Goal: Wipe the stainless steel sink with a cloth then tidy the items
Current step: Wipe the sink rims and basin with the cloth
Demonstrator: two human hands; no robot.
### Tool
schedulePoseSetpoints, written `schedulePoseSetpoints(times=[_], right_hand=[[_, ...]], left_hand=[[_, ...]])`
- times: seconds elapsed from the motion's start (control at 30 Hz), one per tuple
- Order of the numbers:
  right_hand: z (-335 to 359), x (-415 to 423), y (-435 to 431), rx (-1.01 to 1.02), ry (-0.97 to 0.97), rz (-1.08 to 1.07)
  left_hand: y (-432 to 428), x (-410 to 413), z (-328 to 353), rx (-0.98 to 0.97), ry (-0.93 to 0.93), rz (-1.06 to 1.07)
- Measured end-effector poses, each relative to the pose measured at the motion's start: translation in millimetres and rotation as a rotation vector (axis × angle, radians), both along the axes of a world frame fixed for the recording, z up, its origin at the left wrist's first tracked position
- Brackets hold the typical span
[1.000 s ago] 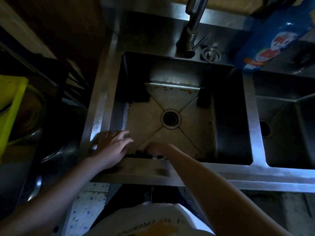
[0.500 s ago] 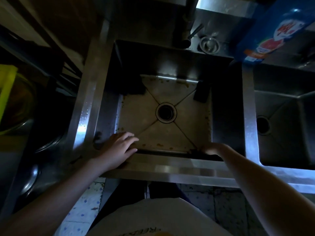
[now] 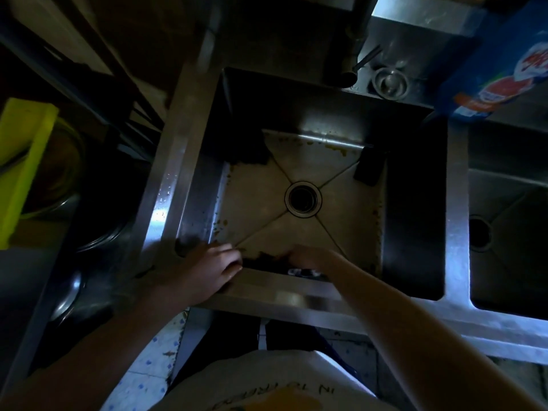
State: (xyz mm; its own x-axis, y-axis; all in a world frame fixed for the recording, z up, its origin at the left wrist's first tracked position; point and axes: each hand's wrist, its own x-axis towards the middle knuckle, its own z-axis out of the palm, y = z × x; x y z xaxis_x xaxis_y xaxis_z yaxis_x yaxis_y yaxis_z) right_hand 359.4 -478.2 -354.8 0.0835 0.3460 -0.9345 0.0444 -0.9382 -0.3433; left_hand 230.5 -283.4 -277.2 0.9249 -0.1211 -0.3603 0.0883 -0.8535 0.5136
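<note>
The stainless steel sink [image 3: 311, 292] has a left basin with brown grime along its floor edges and a round drain [image 3: 303, 199] in the middle. My right hand [image 3: 311, 258] reaches down to the near edge of the basin floor, fingers curled onto a dark cloth [image 3: 262, 258] that sticks out to its left. On the sink's near-left rim corner rests my left hand [image 3: 207, 269], its fingers lying loosely over the edge and holding nothing. A dark sponge-like block [image 3: 369, 167] leans in the far right corner of the basin, and a dark lump [image 3: 246, 149] fills the far left corner.
The faucet [image 3: 353, 54] rises behind the basin beside a metal strainer plug [image 3: 390, 83]. A blue detergent bag [image 3: 504, 69] stands at the back right above the second basin [image 3: 504, 218]. A yellow-green board [image 3: 26, 167] and metal bowls [image 3: 74, 232] sit to the left.
My right hand has swept back left along the near edge of the basin floor, from the right corner to near the middle. The left hand stays on the rim.
</note>
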Motion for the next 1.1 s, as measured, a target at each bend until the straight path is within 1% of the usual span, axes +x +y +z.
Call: schedulePoseSetpoints(times=[0.07, 0.2, 0.23, 0.3, 0.37, 0.43, 0.57, 0.6, 0.67, 0.73, 0.8, 0.93, 1.03, 1.1], right_hand=[[-4.6, 8.0, -39.2, -0.076, -0.052, 0.080], [-5.7, 24.9, -120.6, -0.259, -0.208, 0.039], [-5.5, 27.0, -130.5, -0.284, -0.205, 0.017], [-7.7, 28.4, -133.2, -0.273, -0.186, 0.014], [-8.2, 25.4, -112.6, -0.259, -0.180, 0.049], [-3.4, 16.2, -72.5, -0.236, -0.119, 0.046], [3.7, -8.3, 19.5, -0.074, -0.035, -0.041], [5.1, -13.4, 36.8, -0.010, -0.045, -0.037], [8.6, -17.9, 59.6, 0.093, -0.079, 0.038], [8.5, -16.2, 62.1, 0.132, -0.091, 0.120], [6.2, -11.5, 46.0, 0.104, -0.081, 0.139], [4.0, 3.2, -30.5, -0.071, -0.059, 0.088], [9.6, 16.4, -97.3, -0.172, -0.161, 0.036], [17.9, 22.3, -125.1, -0.203, -0.183, -0.021]], left_hand=[[-1.8, -0.7, -1.6, 0.030, 0.005, 0.002], [-5.8, -7.2, -4.0, 0.080, -0.006, 0.015], [-7.3, -9.9, -4.6, 0.098, -0.011, -0.002], [-10.8, -15.2, -4.0, 0.139, -0.023, -0.024], [-14.3, -17.6, -1.3, 0.165, -0.038, -0.030], [-16.6, -19.8, 2.3, 0.146, -0.059, -0.008], [-17.5, -24.5, 7.6, 0.145, -0.062, 0.027], [-17.2, -25.4, 8.0, 0.148, -0.059, 0.026], [-16.5, -26.8, 8.2, 0.118, -0.041, 0.045], [-15.4, -27.8, 8.4, 0.077, -0.030, 0.077], [-14.7, -29.3, 9.0, 0.063, -0.031, 0.089], [-14.6, -27.8, 11.0, 0.038, -0.042, 0.125], [-15.3, -25.9, 12.6, 0.034, -0.056, 0.144], [-16.2, -25.2, 14.3, 0.025, -0.074, 0.138]])
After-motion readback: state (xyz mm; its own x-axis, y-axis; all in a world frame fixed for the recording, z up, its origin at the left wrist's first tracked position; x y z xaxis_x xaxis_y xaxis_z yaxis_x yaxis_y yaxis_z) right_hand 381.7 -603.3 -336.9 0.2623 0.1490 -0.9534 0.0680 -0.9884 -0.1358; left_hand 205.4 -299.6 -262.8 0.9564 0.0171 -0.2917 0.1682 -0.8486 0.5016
